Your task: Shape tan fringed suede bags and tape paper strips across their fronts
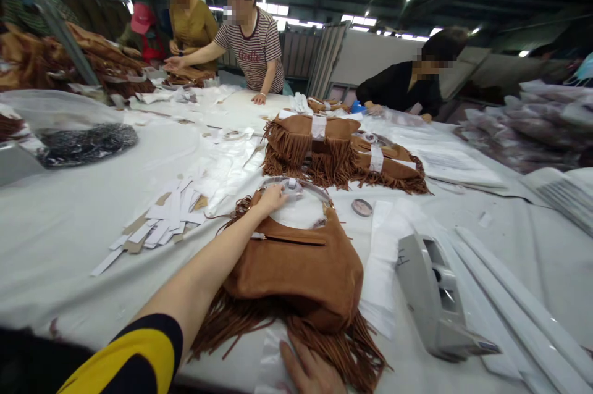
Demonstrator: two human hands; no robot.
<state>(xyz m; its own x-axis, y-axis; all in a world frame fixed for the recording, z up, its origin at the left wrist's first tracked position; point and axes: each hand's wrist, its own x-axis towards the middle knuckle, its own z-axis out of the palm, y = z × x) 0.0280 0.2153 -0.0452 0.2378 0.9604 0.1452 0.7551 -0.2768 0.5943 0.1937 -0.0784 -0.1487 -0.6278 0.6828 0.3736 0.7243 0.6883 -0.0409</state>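
A brown suede handbag (296, 270) with long fringe lies in front of me on the white-covered table, its zip facing up. My left hand (273, 198) is closed at the left side of its plastic-wrapped handle (311, 187). By the table's front edge my right hand (312, 369) rests under the bag, fingers stretched out and partly beneath the fringe (324, 338). A strip of thin white sheet (271, 360) lies just left of that hand. White paper (382, 270) lies along the bag's right side.
A tape dispenser (433, 301) stands at right beside long white strips (500, 295). Cut card strips (162, 218) are heaped at left. Fringed bags (319, 141) are stacked behind, near a tape roll (362, 207). Co-workers, one in a striped shirt (262, 51), stand across the table.
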